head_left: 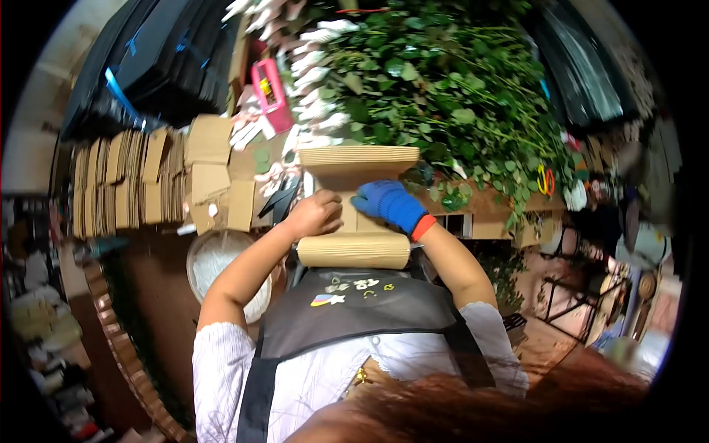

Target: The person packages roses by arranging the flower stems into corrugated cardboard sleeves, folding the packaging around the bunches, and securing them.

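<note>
A sheet of corrugated cardboard (358,155) lies in front of me, its far edge raised and its near end curled into a roll (353,252) against my apron. My bare left hand (319,214) rests on the left part of the sheet with its fingers curled inward; whether they pinch anything is hidden. On the right, my right hand (389,204), in a blue glove with a red cuff, is bent over the sheet, and its fingertips are not clear. A flat cardboard piece (362,220) shows between the two hands.
Leafy green stems (450,96) cover the far right of the table. White-wrapped bundles (314,74) and a pink holder (272,96) are beyond my left hand. Cardboard pieces (125,177) stand stacked at left. A white-lined bin (221,269) is below, near my left arm.
</note>
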A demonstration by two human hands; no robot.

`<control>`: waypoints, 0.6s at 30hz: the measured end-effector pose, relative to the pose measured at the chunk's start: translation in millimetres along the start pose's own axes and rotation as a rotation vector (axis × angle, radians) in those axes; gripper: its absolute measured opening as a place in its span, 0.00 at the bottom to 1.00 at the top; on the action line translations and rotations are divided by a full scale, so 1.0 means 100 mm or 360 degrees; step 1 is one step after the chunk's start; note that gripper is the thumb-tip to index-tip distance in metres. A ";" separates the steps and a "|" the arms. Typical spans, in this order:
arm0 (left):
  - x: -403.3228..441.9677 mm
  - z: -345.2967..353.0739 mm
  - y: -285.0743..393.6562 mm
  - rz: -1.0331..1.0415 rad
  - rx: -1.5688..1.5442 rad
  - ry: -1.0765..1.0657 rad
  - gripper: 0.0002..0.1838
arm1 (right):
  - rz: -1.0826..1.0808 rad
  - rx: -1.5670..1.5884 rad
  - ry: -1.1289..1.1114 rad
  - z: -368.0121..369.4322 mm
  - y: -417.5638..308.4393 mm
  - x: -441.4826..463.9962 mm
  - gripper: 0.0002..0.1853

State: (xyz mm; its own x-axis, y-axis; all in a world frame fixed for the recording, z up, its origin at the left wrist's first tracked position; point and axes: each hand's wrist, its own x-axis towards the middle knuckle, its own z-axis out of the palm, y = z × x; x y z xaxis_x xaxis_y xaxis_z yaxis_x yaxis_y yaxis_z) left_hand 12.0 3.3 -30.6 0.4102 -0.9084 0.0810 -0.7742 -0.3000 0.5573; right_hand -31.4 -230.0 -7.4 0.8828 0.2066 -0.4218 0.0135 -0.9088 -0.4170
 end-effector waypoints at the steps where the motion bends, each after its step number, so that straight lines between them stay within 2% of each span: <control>1: -0.01 0.01 0.00 0.0028 0.0003 0.0015 0.21 | -0.0164 0.0344 0.0028 -0.18 -0.01 -0.20 0.22; 4: -0.01 0.01 0.01 0.0051 0.0014 -0.0056 0.31 | -0.0569 0.0806 0.0067 -0.50 -0.19 -0.91 0.23; 6: 0.01 0.00 0.02 0.0019 0.0064 -0.0108 0.32 | -0.0504 0.0311 0.0092 -0.26 -0.27 -1.11 0.26; 7: 0.03 0.00 0.03 0.0010 0.0089 -0.0144 0.33 | -0.0337 0.0053 -0.0065 -0.09 -0.38 -1.07 0.27; 8: 0.04 -0.02 0.02 -0.0001 0.0117 -0.0177 0.33 | -0.0385 -0.0087 0.0328 0.23 -0.32 -1.05 0.27; 10: 0.06 -0.01 0.02 -0.0008 0.0107 -0.0189 0.34 | -0.0524 -0.0012 0.0782 0.17 -0.36 -1.17 0.25; 13: 0.05 0.00 0.03 -0.0035 0.0117 -0.0224 0.33 | -0.0895 0.0638 0.0858 -0.02 -0.29 -1.21 0.20; 14: 0.04 0.04 0.03 0.0033 0.0065 -0.0122 0.32 | -0.0720 0.1087 0.0811 -0.24 -0.29 -1.32 0.20; 16: 0.04 0.04 0.02 0.0043 0.0043 -0.0117 0.32 | -0.0534 0.1214 0.1256 -0.57 0.01 -1.19 0.18; 18: 0.04 0.04 0.01 0.0037 0.0031 -0.0102 0.32 | -0.0574 0.0423 0.1772 -1.08 0.54 -0.88 0.20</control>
State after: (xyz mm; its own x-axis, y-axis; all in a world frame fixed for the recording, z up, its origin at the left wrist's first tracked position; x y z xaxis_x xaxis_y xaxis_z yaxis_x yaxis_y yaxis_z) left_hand 10.9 -2.3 -33.4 0.3609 -0.9318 0.0402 -0.7925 -0.2836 0.5398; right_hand -58.1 -336.5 94.2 0.7712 -0.1122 0.6266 0.3618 -0.7326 -0.5765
